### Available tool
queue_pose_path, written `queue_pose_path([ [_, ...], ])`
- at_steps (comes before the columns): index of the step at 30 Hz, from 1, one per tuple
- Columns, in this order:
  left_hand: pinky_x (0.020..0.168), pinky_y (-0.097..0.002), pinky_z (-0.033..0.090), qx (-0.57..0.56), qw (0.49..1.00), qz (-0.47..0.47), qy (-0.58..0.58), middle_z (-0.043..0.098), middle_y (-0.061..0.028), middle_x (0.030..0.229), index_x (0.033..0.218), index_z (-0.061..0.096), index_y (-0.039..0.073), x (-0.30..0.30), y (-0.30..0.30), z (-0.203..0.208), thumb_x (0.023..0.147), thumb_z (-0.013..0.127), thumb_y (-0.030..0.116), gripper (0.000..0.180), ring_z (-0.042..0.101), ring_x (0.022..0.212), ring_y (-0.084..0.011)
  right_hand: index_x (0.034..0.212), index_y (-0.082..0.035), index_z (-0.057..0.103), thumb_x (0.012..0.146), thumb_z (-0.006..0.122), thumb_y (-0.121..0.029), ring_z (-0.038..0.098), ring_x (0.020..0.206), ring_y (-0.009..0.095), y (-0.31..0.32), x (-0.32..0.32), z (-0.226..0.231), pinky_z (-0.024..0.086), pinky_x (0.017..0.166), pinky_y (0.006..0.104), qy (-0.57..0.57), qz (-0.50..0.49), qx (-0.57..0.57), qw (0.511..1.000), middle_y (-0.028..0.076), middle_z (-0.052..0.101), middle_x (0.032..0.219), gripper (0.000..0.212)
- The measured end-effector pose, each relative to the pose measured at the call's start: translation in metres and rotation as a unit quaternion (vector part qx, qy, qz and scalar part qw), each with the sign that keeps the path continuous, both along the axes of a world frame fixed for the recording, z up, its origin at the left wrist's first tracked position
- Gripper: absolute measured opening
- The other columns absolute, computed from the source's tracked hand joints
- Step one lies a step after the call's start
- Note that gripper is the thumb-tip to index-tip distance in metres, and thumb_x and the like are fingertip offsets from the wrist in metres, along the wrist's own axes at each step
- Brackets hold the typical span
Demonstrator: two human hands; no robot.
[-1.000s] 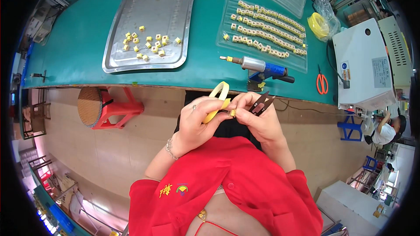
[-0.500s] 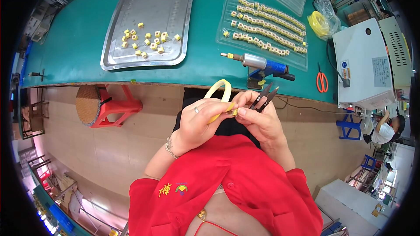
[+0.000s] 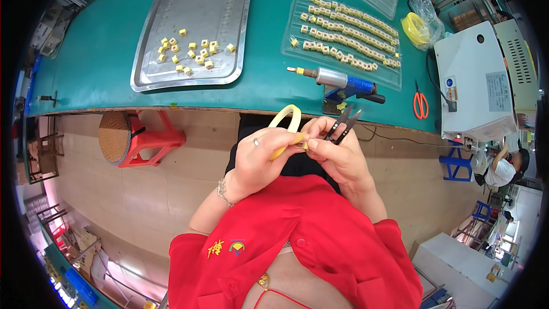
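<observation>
A ring-shaped roll of yellow tape (image 3: 295,115) is in my left hand (image 3: 256,157), its fingers closed and pinching near the tape's edge. Opposite it, my right hand (image 3: 345,160) pinches a small yellow coil part (image 3: 305,145) between thumb and fingertips. The two hands' fingertips meet at this part, and they hide most of it. Black thread snips (image 3: 346,125) are also tucked in my right hand, with their blades pointing up and away past the fingers.
A metal tray (image 3: 191,83) with several loose coil parts lies on the green table (image 3: 269,28). Right of it, a clear plastic tray (image 3: 290,23) holds rows of them. Nearer are a blue-handled winding spindle (image 3: 343,82), orange-handled scissors (image 3: 420,106) and a white machine (image 3: 472,80).
Both hands keep their hold on the tape roll, the coil part and the snips. The snips and the coil part have shifted very slightly to the left.
</observation>
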State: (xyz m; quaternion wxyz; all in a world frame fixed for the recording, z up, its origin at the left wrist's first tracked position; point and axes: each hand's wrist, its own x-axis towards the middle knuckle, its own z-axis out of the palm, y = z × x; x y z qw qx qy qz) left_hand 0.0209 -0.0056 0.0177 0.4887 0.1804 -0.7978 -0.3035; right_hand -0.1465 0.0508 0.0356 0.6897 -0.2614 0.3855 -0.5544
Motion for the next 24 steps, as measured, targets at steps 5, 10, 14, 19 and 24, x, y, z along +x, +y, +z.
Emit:
queue_pose_path([
  [5, 0.068, -0.0257, 0.053, 0.319, 0.936, -0.074, 0.132, 0.062, -0.0158, 0.094, 0.107, 0.046, -0.003, 0.000, 0.005, -0.002, 0.078, 0.061, -0.008, 0.033, 0.063, 0.085, -0.0196, 0.095, 0.002, 0.056, 0.077, 0.066, -0.001, 0.053, 0.071, 0.010, 0.002, -0.006, 0.004, 0.041, 0.059, 0.0211, 0.057, -0.011, -0.037, 0.998, 0.009, 0.059, 0.091, 0.021],
  [10, 0.070, -0.0255, 0.053, 0.407, 0.894, -0.120, 0.144, 0.060, -0.0153, 0.096, 0.110, 0.045, -0.003, -0.001, 0.005, -0.003, 0.079, 0.059, -0.009, 0.034, 0.062, 0.089, -0.0203, 0.092, 0.003, 0.058, 0.074, 0.068, 0.002, 0.058, 0.080, 0.014, 0.004, -0.008, -0.005, 0.046, 0.067, 0.0226, 0.094, -0.015, -0.053, 0.994, 0.010, 0.060, 0.090, 0.020],
  [14, 0.070, -0.0256, 0.053, 0.390, 0.902, -0.119, 0.141, 0.060, -0.0154, 0.096, 0.109, 0.046, -0.003, -0.001, 0.004, -0.005, 0.079, 0.059, -0.009, 0.034, 0.063, 0.089, -0.0207, 0.089, 0.003, 0.059, 0.074, 0.069, 0.003, 0.059, 0.080, 0.015, 0.004, -0.007, -0.005, 0.047, 0.069, 0.0238, 0.087, -0.027, -0.052, 0.994, 0.010, 0.060, 0.089, 0.018],
  [19, 0.072, -0.0263, 0.053, 0.263, 0.961, -0.071, 0.055, 0.064, -0.0146, 0.092, 0.106, 0.049, -0.001, 0.000, 0.001, 0.000, 0.076, 0.063, -0.008, 0.034, 0.064, 0.083, -0.0179, 0.088, 0.003, 0.059, 0.072, 0.070, 0.005, 0.061, 0.080, 0.016, 0.003, -0.008, -0.005, 0.049, 0.072, 0.0250, 0.094, -0.027, -0.044, 0.994, 0.011, 0.061, 0.090, 0.019],
  [24, 0.065, -0.0297, 0.051, 0.146, 0.989, 0.007, 0.015, 0.065, -0.0101, 0.084, 0.098, 0.056, 0.003, -0.002, -0.001, 0.002, 0.070, 0.070, 0.000, 0.031, 0.065, 0.077, -0.0244, 0.089, 0.003, 0.058, 0.072, 0.069, 0.005, 0.061, 0.082, 0.015, 0.004, -0.004, -0.001, 0.049, 0.073, 0.0250, 0.105, -0.040, -0.036, 0.993, 0.011, 0.061, 0.091, 0.020],
])
